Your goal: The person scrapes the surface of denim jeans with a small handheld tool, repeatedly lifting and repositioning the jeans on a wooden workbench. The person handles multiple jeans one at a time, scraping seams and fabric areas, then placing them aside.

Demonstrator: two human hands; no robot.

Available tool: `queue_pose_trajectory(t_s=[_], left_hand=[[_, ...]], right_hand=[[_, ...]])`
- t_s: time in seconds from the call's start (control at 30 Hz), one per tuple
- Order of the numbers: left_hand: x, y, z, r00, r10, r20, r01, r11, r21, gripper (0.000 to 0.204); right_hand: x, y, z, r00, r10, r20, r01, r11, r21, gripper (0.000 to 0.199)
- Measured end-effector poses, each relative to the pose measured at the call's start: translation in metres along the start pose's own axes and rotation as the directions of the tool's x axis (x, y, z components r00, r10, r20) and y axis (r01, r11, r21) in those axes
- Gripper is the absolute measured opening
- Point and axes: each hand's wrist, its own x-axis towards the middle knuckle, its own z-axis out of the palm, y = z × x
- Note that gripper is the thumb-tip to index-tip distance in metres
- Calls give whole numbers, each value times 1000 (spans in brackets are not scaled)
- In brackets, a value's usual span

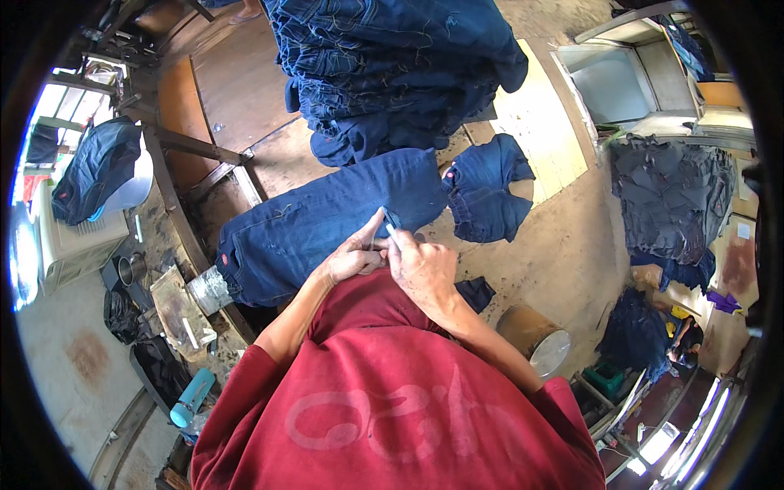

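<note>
Beside one denim garment (314,222), two hands (423,263) meet: right grip (426,265) pinching one slim object (390,229), left grip (353,260) unclear

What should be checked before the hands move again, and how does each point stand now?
1. Both hands in view: ok. The left hand and right hand are close together at the near side of the long denim garment.
2. Small thin item at the fingertips identified: cannot tell; too small.
3. Garment lying fairly smooth on top: ok. A silver-wrapped end shows past its left end.
4. Garment's underside: cannot tell; hidden.
5. Hands clear of the denim pile: ok; it lies beyond the garment.
6. Smaller denim piece separate from the garment: cannot tell; their edges nearly meet or touch.
</note>
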Motion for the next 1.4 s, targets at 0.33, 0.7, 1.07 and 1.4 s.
queue_pose_trajectory(t_s=[0.33,0.7,1.07,1.4], left_hand=[[1,-1,-15,996,-15,92,14,1000,14,120],[-45,44,-18,861,392,-324,30,597,801,66],[-161,40,-164,149,640,-754,289,701,652,51],[-159,-79,-4,-56,593,-803,540,695,475,89]], right_hand=[[-12,-17,-6,999,-4,34,9,990,-142,11],[-43,41,-13,906,420,48,-410,844,346,17],[-19,135,62,238,534,812,-692,-493,527,50],[31,224,115,156,640,753,-664,-496,559,45]])
